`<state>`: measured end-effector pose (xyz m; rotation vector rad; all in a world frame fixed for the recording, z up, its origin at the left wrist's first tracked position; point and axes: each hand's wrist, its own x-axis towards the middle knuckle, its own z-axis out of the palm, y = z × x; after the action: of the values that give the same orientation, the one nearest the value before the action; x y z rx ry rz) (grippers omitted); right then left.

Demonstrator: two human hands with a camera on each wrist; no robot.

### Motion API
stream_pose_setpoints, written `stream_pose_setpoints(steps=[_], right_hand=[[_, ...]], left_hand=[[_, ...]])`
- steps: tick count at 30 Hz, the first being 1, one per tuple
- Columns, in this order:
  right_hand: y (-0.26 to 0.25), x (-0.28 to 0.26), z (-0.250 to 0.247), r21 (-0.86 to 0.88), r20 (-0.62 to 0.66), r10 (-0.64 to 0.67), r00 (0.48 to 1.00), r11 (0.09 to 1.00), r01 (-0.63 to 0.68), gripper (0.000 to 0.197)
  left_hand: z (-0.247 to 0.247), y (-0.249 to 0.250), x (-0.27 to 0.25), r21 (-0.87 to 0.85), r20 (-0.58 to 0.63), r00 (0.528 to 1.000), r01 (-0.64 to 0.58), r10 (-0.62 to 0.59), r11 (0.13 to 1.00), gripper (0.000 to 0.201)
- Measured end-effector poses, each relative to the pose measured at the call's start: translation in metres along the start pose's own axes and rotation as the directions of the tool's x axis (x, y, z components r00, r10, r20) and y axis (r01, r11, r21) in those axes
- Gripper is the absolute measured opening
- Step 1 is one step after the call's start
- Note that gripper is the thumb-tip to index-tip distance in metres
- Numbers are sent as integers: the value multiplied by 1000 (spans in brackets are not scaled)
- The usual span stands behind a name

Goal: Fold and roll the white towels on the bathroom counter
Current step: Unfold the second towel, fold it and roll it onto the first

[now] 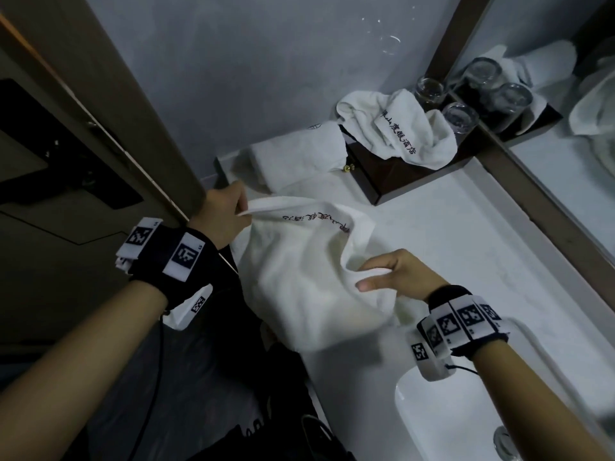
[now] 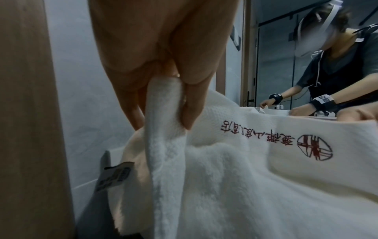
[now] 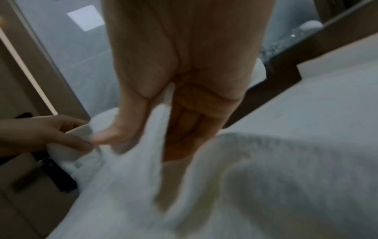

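Between your two hands, a white terry towel with red embroidered lettering point(image 1: 299, 277) hangs stretched over the front edge of the white surface point(image 1: 466, 261).

Your left hand point(image 1: 226, 211) pinches one corner of it, thumb and fingers point(image 2: 192, 103) curled round a bunched fold; your right hand point(image 1: 396, 274) grips the opposite edge, thumb on top and the other fingers tucked under the cloth. Beyond your left hand lies a folded white towel point(image 1: 299, 154), flat on the surface. Further off, ahead of your right hand, a crumpled white towel with dark lettering point(image 1: 399, 128) sits on a dark wooden tray point(image 1: 382, 174), beside upturned clear drinking glasses point(image 1: 459, 118). Near your right wrist is a white washbasin point(image 1: 432, 420).
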<state>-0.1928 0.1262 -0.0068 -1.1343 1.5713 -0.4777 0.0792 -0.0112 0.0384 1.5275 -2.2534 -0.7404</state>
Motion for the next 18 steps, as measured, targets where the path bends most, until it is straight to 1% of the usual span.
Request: stream_pose_setpoints(steps=[1,2,3,4,5,7,9,10,12,14,15,16,17,18], right_hand=[[4,5,2,2,-80,25,997,1000,-25,13],[9,10,2,-19,-200,56,978,998,-61,23],[13,15,1,-33,-318,100,943,993,-117,28],[14,20,0,-7,-395,138,908,988,-153,25],[14,24,-1,48,-432,168,886,985,-164,22],[12,34,-4,149,-466,179,867,981,-123,18],[5,44,-6,287,-484,190,854,957,-51,13],[0,49,-7,374,-462,215,860,927,-30,11],[-8,60,-6,512,-359,281,890,856,-64,11],[-16,67,-3,555,-246,301,922,823,-121,11],[-19,70,-1,563,-220,287,932,818,-119,12],[-23,71,2,568,-223,262,939,818,-93,15],[-26,72,3,570,-257,223,940,820,-39,20],[-29,72,3,553,-318,171,933,832,36,24]], left_hand=[[2,-3,0,-11,4,1000,16,-16,1000,18],[3,-5,0,-29,-2,999,37,-37,999,21],[4,-7,0,-45,-8,998,56,-57,997,23],[5,-8,0,-51,-2,997,71,-71,996,22],[7,-11,0,-48,9,997,78,-78,996,21],[9,-16,-2,-40,45,996,82,-81,996,19],[11,-20,-4,-57,85,993,87,-82,995,24],[11,-21,-5,-72,101,992,86,-79,994,26],[12,-20,-7,-94,106,993,67,-57,993,28],[12,-18,-6,-124,90,996,34,-22,992,29],[11,-16,-6,-135,79,997,11,0,991,29],[10,-13,-5,-143,68,997,-13,23,990,26],[8,-11,-3,-152,54,998,-35,44,988,22],[5,-10,-2,-164,37,998,-50,56,985,18]])
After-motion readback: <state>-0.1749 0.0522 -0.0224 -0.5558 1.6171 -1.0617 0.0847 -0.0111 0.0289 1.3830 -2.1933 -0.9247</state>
